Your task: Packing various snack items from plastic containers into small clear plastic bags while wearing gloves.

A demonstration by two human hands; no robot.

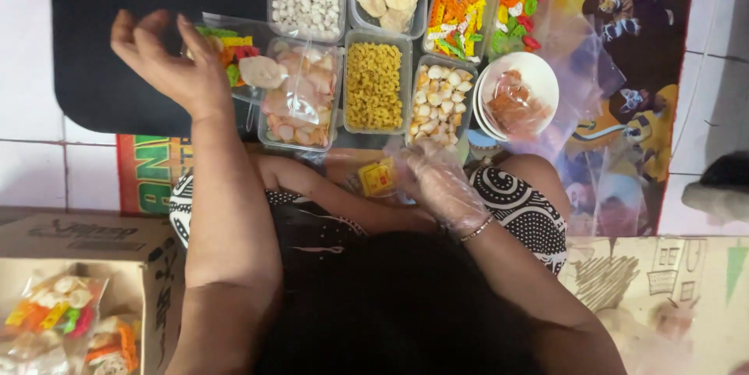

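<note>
Head view: gloved right hand, near the lap, pinches a yellow packet. Farther out, the left hand hangs loosely open beside a clear bag lying on the trays. Judged step: bagging snacks; the next move calls for a held-open bag mouth.

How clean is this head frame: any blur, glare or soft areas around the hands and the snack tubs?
Head view: even daylight, no hard shadows; raised left hand slightly motion-blurred; right hand in a clear plastic glove looks hazy; glare on the film over the clear tub of pink crackers; tub of yellow macaroni-shaped pieces fairly sharp; dark hair close to the lens is soft.
</note>
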